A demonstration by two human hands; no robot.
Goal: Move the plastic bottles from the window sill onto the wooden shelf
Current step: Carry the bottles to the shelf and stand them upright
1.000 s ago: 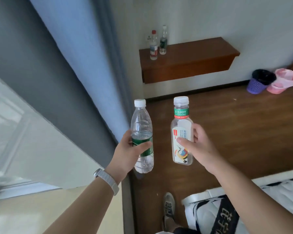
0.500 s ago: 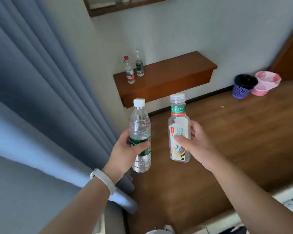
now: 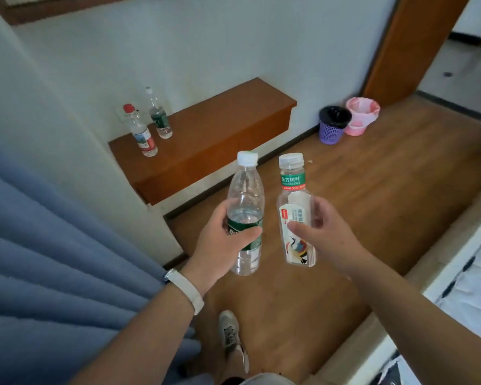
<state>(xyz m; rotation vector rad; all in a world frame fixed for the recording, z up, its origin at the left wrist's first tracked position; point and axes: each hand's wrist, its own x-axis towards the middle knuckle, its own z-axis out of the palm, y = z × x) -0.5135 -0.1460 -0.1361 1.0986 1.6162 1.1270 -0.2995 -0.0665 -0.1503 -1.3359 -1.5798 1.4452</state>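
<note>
My left hand point(image 3: 222, 243) grips a clear green-label water bottle point(image 3: 245, 195) with a white cap, held upright. My right hand point(image 3: 325, 234) holds a squarer white-label tea bottle point(image 3: 293, 190) upright beside it. Both bottles hang over the wooden floor, short of the wooden shelf point(image 3: 220, 126) on the far wall. On the shelf's left end stand a red-cap bottle point(image 3: 142, 132) and a second green-label bottle point(image 3: 159, 118). The window sill is out of view.
A blue curtain point(image 3: 53, 259) fills the left side. A purple bin point(image 3: 332, 125) and a pink basin point(image 3: 361, 115) sit on the floor right of the shelf. A bed edge point(image 3: 442, 268) runs along the right. My shoe point(image 3: 232, 337) is below.
The view has swung away from the window toward the shelf, which now looks closer and lower. Both hands still hold their bottles side by side.
</note>
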